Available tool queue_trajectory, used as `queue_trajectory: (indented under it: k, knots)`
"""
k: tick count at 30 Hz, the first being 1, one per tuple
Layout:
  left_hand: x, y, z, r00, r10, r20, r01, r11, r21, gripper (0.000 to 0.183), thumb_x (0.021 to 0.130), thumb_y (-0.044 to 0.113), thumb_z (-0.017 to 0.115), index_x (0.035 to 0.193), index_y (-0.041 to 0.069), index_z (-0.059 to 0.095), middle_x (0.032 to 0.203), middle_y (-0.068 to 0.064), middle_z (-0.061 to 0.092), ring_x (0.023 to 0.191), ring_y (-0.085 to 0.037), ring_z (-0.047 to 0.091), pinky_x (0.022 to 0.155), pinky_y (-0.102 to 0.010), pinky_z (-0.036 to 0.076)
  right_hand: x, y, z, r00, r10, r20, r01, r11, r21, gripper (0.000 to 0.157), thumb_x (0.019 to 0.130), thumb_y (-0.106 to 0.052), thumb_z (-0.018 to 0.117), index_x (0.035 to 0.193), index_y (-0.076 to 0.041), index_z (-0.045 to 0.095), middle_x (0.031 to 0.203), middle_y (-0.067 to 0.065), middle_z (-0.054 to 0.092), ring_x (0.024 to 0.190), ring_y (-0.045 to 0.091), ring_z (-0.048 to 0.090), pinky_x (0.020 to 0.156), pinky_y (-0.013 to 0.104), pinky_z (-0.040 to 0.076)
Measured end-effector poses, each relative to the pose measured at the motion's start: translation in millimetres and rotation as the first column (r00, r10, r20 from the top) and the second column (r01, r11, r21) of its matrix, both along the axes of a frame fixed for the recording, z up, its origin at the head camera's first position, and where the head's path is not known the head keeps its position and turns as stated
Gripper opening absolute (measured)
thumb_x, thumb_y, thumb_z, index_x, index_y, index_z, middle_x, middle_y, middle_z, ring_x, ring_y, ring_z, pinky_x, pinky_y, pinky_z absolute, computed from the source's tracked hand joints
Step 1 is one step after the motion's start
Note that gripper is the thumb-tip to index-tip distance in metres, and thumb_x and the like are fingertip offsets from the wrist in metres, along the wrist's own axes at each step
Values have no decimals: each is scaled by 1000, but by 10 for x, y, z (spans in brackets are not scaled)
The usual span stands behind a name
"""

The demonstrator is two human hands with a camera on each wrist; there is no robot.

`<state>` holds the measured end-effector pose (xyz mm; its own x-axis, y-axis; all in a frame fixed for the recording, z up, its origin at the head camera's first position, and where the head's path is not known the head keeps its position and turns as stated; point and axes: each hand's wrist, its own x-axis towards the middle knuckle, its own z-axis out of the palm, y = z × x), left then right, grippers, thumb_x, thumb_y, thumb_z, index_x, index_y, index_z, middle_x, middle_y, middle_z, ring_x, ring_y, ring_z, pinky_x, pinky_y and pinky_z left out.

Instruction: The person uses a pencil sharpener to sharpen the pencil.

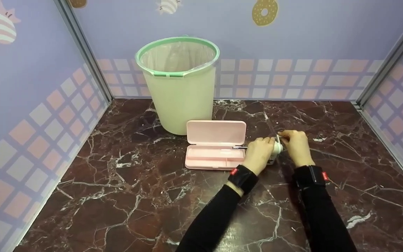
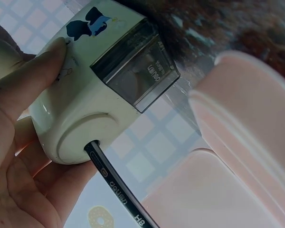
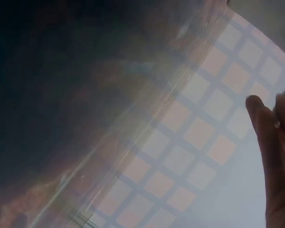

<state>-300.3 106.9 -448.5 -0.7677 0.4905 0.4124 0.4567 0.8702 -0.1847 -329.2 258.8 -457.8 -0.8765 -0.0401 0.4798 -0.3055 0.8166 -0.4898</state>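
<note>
Left hand (image 1: 258, 154) grips the sharpener (image 2: 80, 92) toward the table's (image 1: 135, 210) back edge; right hand (image 1: 296, 145) pinches its crank (image 1: 277, 138). Stiff and smooth, it probably slips unless held round both sides.

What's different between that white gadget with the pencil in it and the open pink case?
The white sharpener has a rounded body, while the pink case is flat and boxy. The left hand grips the sharpener, whereas the case lies open on the table. The sharpener carries dark printed pictures; the case's visible inside is plain. Both are pale-coloured.
</note>
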Motion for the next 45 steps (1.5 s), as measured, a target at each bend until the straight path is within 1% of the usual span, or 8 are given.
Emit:
queue_trajectory:
  k: [6,17,20,26,28,30,34,45]
  knots:
    - [3,11,-38,997,2,-76,-1,1000,18,34,86,22,67,120,21,69,106,9,73,84,-8,67,66,-20,56,14,51,-51,986,83,147,-106,982,154,17,75,13,57,72,3,71,81,23,72,78,45,67,70,57,50]
    - [6,5,-50,998,-4,-57,6,999,31,39,83,29,72,120,19,68,105,7,74,85,-9,68,68,-21,56,71,108,13,947,155,280,-202,968,147,6,71,5,70,66,3,68,67,14,68,63,28,59,65,47,48]
    - [5,7,-37,999,2,-47,-1,1000,23,38,85,26,70,122,20,68,106,7,73,85,-8,67,68,-21,56,121,139,85,908,215,360,-272,956,114,4,68,5,71,65,3,69,63,9,66,58,18,53,60,35,46]
    - [1,8,-16,1000,18,2,-18,1000,3,43,86,24,70,128,21,65,109,8,72,87,-8,66,68,-19,55,217,222,278,792,314,523,-397,916,50,6,71,1,79,70,1,73,67,7,71,57,6,53,57,21,45]
    - [2,11,-15,1000,15,23,-15,1000,7,45,84,23,72,129,21,65,110,7,72,88,-9,66,69,-20,55,245,242,339,767,320,556,-412,910,45,5,73,1,78,72,2,73,69,8,72,57,6,54,56,21,46]
    - [1,16,-20,1000,7,27,-8,1000,20,46,84,23,72,129,21,65,111,7,72,89,-9,66,69,-20,55,275,256,395,758,318,570,-419,906,52,2,75,2,76,75,2,74,71,9,72,58,7,56,56,21,47]
    - [-4,12,-27,1000,-3,26,2,999,38,45,84,23,73,128,21,65,111,7,72,89,-10,66,68,-21,55,332,252,489,774,300,557,-416,905,90,3,75,1,74,78,-1,75,74,8,73,59,7,56,57,23,47]
    - [-8,4,17,995,3,97,-7,999,36,49,85,23,71,133,23,62,123,8,70,95,-10,66,73,-21,56,432,250,676,876,264,404,-336,935,115,2,78,-2,78,80,-2,76,79,10,75,67,13,64,61,23,49]
